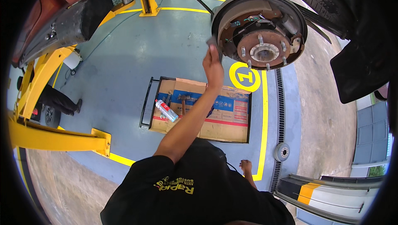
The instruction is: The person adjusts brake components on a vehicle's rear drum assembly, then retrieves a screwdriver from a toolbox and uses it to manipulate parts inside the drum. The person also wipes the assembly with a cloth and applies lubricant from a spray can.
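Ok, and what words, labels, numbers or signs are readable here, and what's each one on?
I won't copy wording or numbers, but here's where they are:
Round yellow floor marking: one large, clear numeral.
Black shirt: yellow lettering, upside down; largest word legible.
Cardboard: print on blue and red areas; smallest lines unreadable.
Can: label too small to read.
Brake assembly: no writing I can make out.

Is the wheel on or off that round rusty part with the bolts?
Off: the rusty hub is uncovered, and its bolts stick out bare.
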`<state>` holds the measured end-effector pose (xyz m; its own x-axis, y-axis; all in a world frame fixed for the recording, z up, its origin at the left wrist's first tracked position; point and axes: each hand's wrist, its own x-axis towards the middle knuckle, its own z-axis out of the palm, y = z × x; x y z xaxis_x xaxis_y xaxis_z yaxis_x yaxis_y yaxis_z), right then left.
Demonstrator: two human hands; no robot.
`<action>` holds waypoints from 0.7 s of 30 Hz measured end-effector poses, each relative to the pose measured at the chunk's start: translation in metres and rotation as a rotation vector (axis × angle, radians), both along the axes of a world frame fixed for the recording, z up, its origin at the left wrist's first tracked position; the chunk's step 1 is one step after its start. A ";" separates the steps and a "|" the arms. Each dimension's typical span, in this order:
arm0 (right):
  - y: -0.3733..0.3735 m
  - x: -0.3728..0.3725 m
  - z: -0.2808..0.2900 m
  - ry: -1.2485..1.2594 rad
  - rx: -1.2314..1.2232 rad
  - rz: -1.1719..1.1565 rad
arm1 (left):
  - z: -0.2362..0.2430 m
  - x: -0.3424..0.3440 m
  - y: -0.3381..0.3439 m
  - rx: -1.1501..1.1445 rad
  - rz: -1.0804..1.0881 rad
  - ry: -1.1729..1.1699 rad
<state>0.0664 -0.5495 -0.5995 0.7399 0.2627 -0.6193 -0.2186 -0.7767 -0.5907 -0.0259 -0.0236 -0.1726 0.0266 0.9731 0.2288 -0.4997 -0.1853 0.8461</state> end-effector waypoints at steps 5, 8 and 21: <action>-0.036 -0.018 -0.026 0.064 0.031 -0.066 | 0.008 -0.001 0.000 -0.155 -0.141 -0.215; -0.050 -0.027 -0.042 0.000 0.078 0.092 | 0.011 -0.003 -0.005 -0.192 -0.157 -0.196; -0.126 -0.003 -0.083 -0.079 -0.031 0.423 | 0.019 0.006 0.014 0.324 0.208 0.062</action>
<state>0.0636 -0.6755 -0.6826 0.6163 0.5351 -0.5778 0.1674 -0.8060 -0.5678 -0.0200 -0.0095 -0.1534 -0.1406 0.8368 0.5292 -0.3730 -0.5399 0.7546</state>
